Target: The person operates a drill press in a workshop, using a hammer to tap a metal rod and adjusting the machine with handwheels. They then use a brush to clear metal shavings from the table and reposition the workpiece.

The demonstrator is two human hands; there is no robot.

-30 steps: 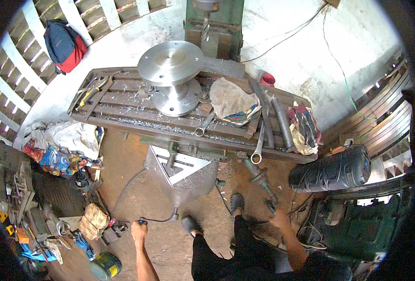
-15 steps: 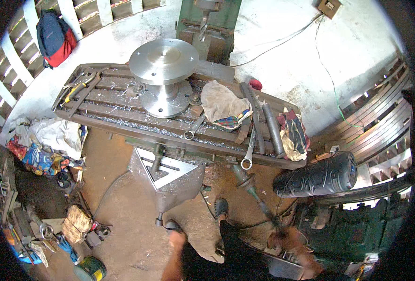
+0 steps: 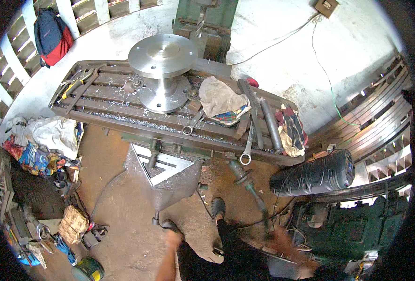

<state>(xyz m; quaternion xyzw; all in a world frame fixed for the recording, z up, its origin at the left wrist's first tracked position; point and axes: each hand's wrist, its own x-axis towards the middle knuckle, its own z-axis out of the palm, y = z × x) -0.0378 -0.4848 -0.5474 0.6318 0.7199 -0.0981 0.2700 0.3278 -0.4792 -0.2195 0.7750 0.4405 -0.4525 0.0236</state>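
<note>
A green crank handle slants down from the front of the slotted machine table. At its lower end is my right hand, smeared by motion but closed around the grip. My left hand hangs low beside my left leg, near my shoe; its fingers cannot be made out. On the table stands a shiny metal flanged spool, upright, with bolt holes in both discs. Behind it a drill bit points down from the green machine column.
Ring spanners, a metal bar, rags, yellow-handled pliers and metal shavings lie on the table. A black ribbed cylinder lies at right. Cloths, a wooden block and tools crowd the left floor.
The crank's lower end has swung left, and my right hand has moved slightly left and down with it. My left hand stays low by my leg. The whole view has shifted slightly.
</note>
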